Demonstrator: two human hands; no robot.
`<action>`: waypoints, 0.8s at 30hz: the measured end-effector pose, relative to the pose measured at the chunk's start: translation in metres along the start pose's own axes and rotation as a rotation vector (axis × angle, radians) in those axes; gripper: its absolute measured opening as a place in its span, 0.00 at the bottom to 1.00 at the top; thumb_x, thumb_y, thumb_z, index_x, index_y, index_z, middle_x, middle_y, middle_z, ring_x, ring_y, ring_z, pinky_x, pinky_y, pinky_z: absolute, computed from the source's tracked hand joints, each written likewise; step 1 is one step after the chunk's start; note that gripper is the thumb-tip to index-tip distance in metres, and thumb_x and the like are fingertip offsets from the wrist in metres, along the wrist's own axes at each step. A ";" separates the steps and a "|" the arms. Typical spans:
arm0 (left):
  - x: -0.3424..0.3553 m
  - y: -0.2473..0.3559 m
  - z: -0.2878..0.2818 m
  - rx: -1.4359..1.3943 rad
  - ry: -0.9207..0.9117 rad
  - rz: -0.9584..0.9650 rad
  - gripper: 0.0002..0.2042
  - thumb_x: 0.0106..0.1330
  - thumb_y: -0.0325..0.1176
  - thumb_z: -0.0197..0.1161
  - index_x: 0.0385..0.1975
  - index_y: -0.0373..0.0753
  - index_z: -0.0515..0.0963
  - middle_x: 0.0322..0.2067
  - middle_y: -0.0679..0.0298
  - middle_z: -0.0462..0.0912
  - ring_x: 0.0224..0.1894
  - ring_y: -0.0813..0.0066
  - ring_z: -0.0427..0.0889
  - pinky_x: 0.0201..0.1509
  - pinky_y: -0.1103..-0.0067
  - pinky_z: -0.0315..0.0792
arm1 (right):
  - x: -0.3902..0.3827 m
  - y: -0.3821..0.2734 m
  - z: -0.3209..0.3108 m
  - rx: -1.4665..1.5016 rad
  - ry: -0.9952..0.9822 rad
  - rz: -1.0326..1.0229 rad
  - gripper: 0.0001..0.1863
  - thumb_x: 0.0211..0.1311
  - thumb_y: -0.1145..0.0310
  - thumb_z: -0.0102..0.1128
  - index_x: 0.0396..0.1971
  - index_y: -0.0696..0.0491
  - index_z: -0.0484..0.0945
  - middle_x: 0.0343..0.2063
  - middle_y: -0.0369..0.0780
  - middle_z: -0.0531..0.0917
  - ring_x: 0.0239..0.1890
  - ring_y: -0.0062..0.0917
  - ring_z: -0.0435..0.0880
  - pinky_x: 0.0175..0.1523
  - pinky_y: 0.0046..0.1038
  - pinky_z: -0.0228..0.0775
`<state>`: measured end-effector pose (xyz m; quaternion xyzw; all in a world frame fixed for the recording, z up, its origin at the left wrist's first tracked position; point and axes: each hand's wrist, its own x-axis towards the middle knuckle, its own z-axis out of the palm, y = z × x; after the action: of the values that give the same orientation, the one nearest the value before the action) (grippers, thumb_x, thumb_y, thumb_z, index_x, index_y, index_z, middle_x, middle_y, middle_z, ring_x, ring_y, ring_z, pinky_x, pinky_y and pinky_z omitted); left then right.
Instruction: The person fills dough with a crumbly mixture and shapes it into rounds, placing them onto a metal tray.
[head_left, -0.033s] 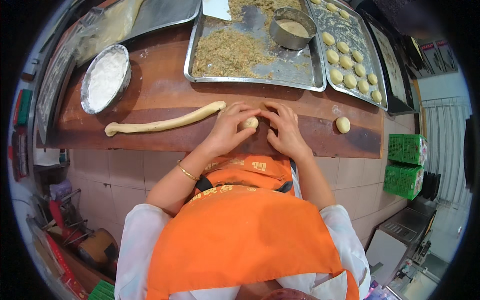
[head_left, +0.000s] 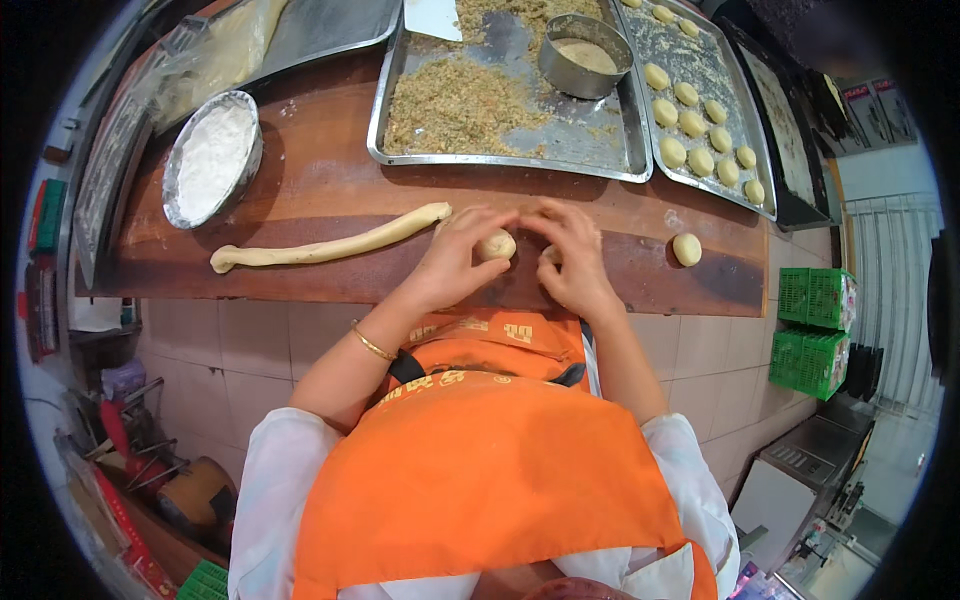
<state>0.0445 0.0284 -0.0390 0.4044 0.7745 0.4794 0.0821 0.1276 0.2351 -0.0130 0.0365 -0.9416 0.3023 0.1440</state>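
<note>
Over the wooden table's near edge, my left hand [head_left: 457, 250] curls around a small pale dough ball [head_left: 496, 244], which shows between its thumb and fingers. Close beside it, my right hand [head_left: 574, 258] is cupped with bent fingers against the tabletop. A pale patch peeks out by its thumb, but the fingers hide most of it, so I cannot make out what it is. The fingertips of both hands nearly meet. A long rope of dough [head_left: 330, 247] lies to the left, its right end by my left hand. Another dough ball [head_left: 686, 249] rests alone to the right.
A bowl of white flour [head_left: 211, 160] stands at the left. Behind my hands, a metal tray [head_left: 500, 160] holds crumbly filling [head_left: 465, 105], a round metal container [head_left: 585, 78] and a white scraper [head_left: 433, 18]. A floured tray [head_left: 735, 105] with several dough balls sits at the far right.
My right hand has shifted slightly and its fingers have lifted a little, showing a pale patch by the thumb. The left hand and its dough ball have barely moved.
</note>
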 end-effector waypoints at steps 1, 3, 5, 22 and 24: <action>0.003 0.006 -0.007 -0.087 -0.039 -0.077 0.22 0.65 0.34 0.63 0.60 0.37 0.74 0.54 0.55 0.78 0.61 0.62 0.73 0.66 0.73 0.65 | -0.006 -0.002 0.001 0.016 0.098 0.017 0.21 0.47 0.78 0.56 0.46 0.51 0.80 0.52 0.41 0.78 0.61 0.41 0.70 0.67 0.40 0.57; 0.009 0.006 -0.010 -0.291 -0.058 -0.220 0.22 0.69 0.35 0.59 0.61 0.34 0.72 0.57 0.55 0.77 0.64 0.64 0.72 0.68 0.73 0.63 | -0.012 0.007 -0.005 0.034 0.176 0.045 0.23 0.47 0.77 0.57 0.48 0.51 0.80 0.56 0.42 0.77 0.61 0.41 0.70 0.67 0.41 0.58; 0.025 0.007 -0.006 -0.527 -0.012 -0.346 0.21 0.72 0.35 0.55 0.61 0.32 0.71 0.58 0.54 0.76 0.63 0.64 0.72 0.67 0.72 0.64 | -0.016 0.013 -0.009 0.085 0.255 0.074 0.22 0.48 0.78 0.58 0.48 0.51 0.80 0.56 0.42 0.77 0.60 0.41 0.71 0.67 0.41 0.58; 0.070 0.002 0.031 0.604 -0.256 0.012 0.24 0.74 0.37 0.51 0.68 0.38 0.61 0.57 0.51 0.73 0.61 0.51 0.71 0.70 0.59 0.58 | -0.044 0.025 -0.017 0.206 0.398 0.162 0.17 0.49 0.80 0.58 0.41 0.52 0.83 0.53 0.42 0.78 0.57 0.40 0.73 0.63 0.38 0.65; 0.071 0.003 0.031 0.605 -0.287 -0.006 0.24 0.74 0.36 0.50 0.68 0.38 0.61 0.57 0.51 0.73 0.61 0.52 0.70 0.71 0.59 0.57 | -0.044 0.026 -0.019 0.216 0.411 0.161 0.17 0.49 0.79 0.58 0.41 0.52 0.83 0.53 0.42 0.79 0.57 0.40 0.73 0.62 0.38 0.65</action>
<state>0.0153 0.0995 -0.0344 0.4717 0.8634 0.1657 0.0680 0.1705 0.2666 -0.0259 -0.0855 -0.8545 0.4128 0.3034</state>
